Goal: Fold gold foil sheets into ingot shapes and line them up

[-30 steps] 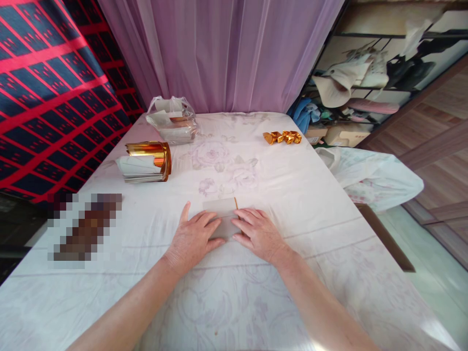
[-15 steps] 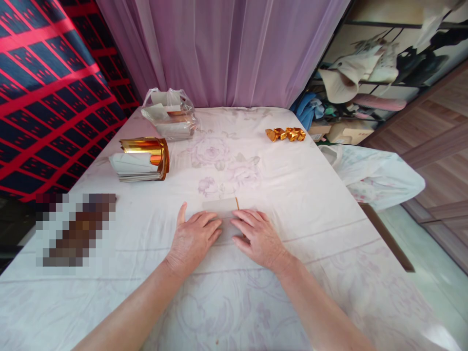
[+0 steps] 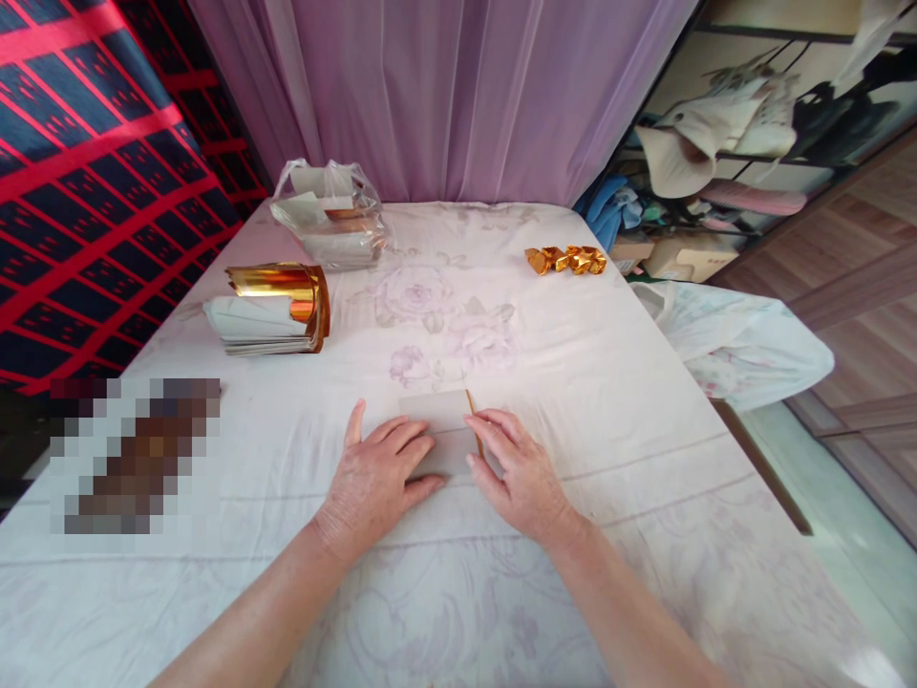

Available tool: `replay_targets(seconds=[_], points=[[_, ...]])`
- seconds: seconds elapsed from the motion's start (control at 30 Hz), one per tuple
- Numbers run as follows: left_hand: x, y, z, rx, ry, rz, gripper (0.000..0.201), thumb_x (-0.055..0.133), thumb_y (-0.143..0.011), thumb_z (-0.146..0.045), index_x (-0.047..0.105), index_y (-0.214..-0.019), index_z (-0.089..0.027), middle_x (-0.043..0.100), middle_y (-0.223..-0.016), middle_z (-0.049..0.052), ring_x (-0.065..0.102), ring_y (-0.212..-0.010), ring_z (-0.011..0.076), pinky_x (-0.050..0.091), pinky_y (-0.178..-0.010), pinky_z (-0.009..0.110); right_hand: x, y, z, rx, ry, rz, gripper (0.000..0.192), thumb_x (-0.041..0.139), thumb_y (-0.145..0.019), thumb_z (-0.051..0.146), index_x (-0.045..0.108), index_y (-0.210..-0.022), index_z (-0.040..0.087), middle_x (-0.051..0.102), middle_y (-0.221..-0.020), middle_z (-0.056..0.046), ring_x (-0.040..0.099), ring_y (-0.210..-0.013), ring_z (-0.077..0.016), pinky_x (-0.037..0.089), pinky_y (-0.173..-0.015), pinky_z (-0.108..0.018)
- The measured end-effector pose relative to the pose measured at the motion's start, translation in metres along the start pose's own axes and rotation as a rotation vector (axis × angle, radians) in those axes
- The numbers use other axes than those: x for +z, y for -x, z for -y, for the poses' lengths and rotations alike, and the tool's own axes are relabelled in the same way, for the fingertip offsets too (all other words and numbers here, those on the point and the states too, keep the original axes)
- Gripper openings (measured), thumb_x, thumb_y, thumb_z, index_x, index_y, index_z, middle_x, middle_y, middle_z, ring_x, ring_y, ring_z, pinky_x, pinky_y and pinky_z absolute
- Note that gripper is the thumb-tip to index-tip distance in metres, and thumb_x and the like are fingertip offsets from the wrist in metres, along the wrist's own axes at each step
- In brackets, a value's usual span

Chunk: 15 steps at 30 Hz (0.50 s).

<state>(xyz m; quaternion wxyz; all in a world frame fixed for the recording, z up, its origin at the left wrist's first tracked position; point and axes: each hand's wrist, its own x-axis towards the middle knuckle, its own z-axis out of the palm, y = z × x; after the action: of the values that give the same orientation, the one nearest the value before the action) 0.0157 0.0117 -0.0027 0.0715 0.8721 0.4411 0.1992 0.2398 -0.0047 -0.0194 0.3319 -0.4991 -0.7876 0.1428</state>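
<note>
A small sheet of paper (image 3: 442, 406) lies before me, its pale grey side up, with a crease running across it and a thin gold edge on the right. My left hand (image 3: 379, 468) rests flat over the sheet's left part, open, with the thumb reaching along the near side. At the gold edge is my right hand (image 3: 520, 473), fingers bent and fingertips touching the paper's right side. Its thumb is apart from the index finger. The palms hide part of the sheet.
A curved stack of gold foil paper (image 3: 276, 311) stands at left, with a clear plastic bag of paper (image 3: 330, 215) behind it. Folded gold foil pieces (image 3: 565, 260) sit at the far right. A blurred-out object (image 3: 143, 454) lies at the left edge of the flowered tablecloth (image 3: 444, 315).
My right hand has shifted slightly right to the sheet's gold edge, and its fingers have bent. More of the paper shows between the hands. My left hand stays nearly in place.
</note>
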Motion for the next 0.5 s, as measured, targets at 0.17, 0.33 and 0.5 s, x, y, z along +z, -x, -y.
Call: replay_targets(seconds=[0.17, 0.33, 0.5], points=[[0.000, 0.001, 0.001, 0.001, -0.002, 0.012, 0.029, 0.071, -0.085, -0.043, 0.069, -0.106, -0.023, 0.071, -0.121, 0.004, 0.065, -0.113, 0.0282, 0.003, -0.121, 0.062, 0.001, 0.002, -0.002, 0.036, -0.212, 0.008, 0.061, 0.042, -0.081, 0.002, 0.050, -0.136, 0.027, 0.056, -0.123, -0.009, 0.067, -0.090, -0.0130, 0.059, -0.080, -0.029], [0.001, 0.001, 0.000, 0.018, -0.018, -0.015, 0.029, 0.069, -0.087, -0.042, 0.069, -0.108, -0.022, 0.072, -0.120, 0.004, 0.066, -0.111, 0.0275, 0.003, -0.122, 0.061, 0.003, 0.003, -0.010, 0.060, -0.141, -0.081, 0.063, 0.040, -0.079, 0.000, 0.052, -0.134, 0.028, 0.056, -0.125, -0.009, 0.067, -0.100, -0.0158, 0.059, -0.084, -0.031], [0.002, 0.002, 0.000, 0.021, -0.038, -0.037, 0.031, 0.067, -0.089, -0.039, 0.067, -0.115, -0.021, 0.072, -0.119, 0.004, 0.067, -0.110, 0.0266, 0.002, -0.123, 0.059, 0.007, 0.005, -0.007, 0.155, -0.105, -0.091, 0.063, 0.041, -0.077, 0.001, 0.052, -0.133, 0.028, 0.055, -0.128, -0.010, 0.068, -0.099, -0.0164, 0.059, -0.084, -0.031]])
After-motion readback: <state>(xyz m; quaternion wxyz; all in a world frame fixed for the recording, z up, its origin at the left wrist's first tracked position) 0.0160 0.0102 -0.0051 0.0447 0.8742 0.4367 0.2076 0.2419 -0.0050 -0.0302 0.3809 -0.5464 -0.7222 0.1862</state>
